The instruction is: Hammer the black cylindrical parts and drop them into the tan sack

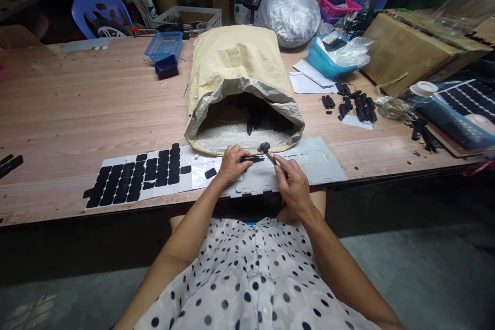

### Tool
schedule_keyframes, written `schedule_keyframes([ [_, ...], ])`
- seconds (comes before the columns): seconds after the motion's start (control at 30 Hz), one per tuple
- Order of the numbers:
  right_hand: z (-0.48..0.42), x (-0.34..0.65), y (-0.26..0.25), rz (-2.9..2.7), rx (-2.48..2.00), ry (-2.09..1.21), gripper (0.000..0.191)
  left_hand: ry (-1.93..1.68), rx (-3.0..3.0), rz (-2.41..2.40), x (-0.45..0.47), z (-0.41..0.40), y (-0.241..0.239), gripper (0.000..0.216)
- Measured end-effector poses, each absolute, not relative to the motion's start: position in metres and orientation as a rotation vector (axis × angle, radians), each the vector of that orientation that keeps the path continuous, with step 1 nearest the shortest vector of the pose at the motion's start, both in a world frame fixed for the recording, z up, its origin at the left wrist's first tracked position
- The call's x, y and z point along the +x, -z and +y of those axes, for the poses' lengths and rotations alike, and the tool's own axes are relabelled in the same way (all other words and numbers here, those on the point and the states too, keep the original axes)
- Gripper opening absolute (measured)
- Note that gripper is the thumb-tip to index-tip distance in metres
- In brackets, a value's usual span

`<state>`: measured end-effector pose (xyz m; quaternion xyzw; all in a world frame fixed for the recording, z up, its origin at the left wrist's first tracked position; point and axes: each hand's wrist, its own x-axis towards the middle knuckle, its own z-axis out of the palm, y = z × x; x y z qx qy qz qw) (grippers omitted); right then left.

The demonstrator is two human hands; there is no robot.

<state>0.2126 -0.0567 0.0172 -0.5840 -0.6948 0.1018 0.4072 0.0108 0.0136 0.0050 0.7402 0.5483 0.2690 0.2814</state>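
My left hand (232, 163) rests at the table's front edge, its fingers closed on a thin black piece (255, 158) that points right. In my closed right hand (293, 179) is a small hammer (265, 148) with a round dark head and a slim metal shaft. Its head is just above and beyond the black piece; whether they touch I cannot tell. Under both hands lies a grey board (320, 157). Directly beyond them, a large cream woven sack (240, 56) lies with its mouth towards me, dark parts inside it.
Left of my hands is a sheet of black rounded stickers (149, 191). Black parts (361, 105) are heaped at the right, near a blue basket (332, 59) and a cardboard box (410, 51). A blue basket (164, 46) and a small dark-blue tray (166, 67) stand behind left.
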Motion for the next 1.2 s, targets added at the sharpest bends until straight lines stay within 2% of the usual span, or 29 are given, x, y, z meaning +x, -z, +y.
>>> schedule_keyframes([
  [0.53, -0.069, 0.204, -0.016, -1.821, -1.614, -0.247, 0.038, -0.711, 1.872, 1.554, 0.021, 0.014, -0.014, 0.017],
  [0.83, -0.069, 0.193, -0.019, -1.877, -1.584, -0.269, 0.04, -0.722, 1.915, 1.491, 0.017, 0.017, -0.009, 0.005],
  [0.93, -0.068, 0.193, -0.016, -1.905, -1.609, -0.276, 0.04, -0.713, 1.905, 1.48, 0.018, 0.017, -0.01, 0.008],
  [1.2, -0.037, 0.224, -0.013, -1.805, -1.755, 0.0, 0.037, -0.71, 1.889, 1.512, 0.018, 0.014, -0.014, 0.01],
])
